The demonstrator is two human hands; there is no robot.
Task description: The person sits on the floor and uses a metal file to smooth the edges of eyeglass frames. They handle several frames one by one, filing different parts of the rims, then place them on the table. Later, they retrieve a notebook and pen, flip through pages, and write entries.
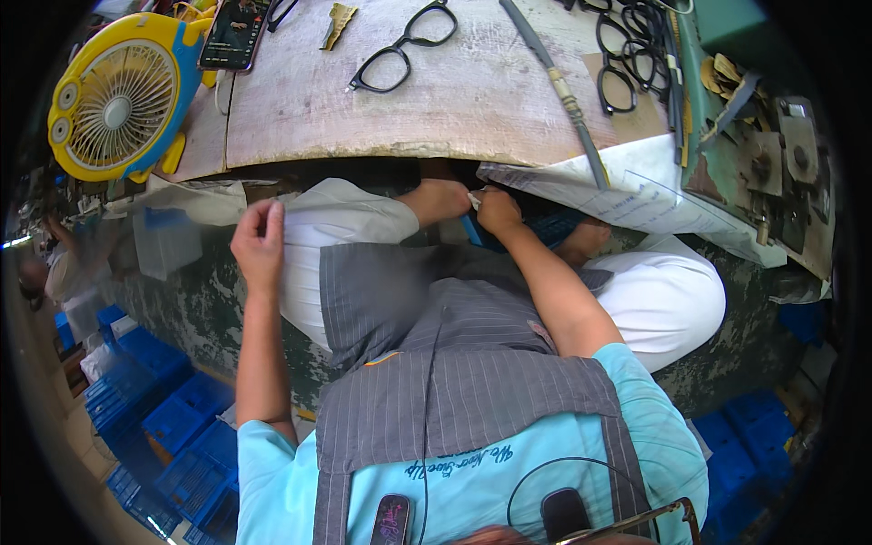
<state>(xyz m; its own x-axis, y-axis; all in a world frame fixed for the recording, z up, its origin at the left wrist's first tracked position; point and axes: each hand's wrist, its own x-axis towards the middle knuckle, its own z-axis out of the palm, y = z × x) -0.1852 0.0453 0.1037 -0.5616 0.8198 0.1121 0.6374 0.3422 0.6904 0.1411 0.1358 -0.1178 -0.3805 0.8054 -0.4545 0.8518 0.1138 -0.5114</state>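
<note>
My left hand (259, 238) is raised beside my left knee, in front of the table's edge. Its fingers curl in toward the thumb, and what they hold, if anything, is hidden. Low under the table's front edge, my right hand (498, 211) is closed on a small white scrap (474, 202), too small to tell whether it is tissue or cloth. The scrap is right at the toes of a bare foot (440, 201). Behind that hand, a blue plastic basket (549, 227) shows in part between my crossed legs.
On the worn table (300, 109) lie black eyeglass frames (404, 45), a long rod-like tool (563, 91) and more frames (627, 59). A yellow fan (115, 109) and a phone (235, 34) stand at left. A greasy machine (786, 173) is at right; blue crates (186, 413) stack behind.
</note>
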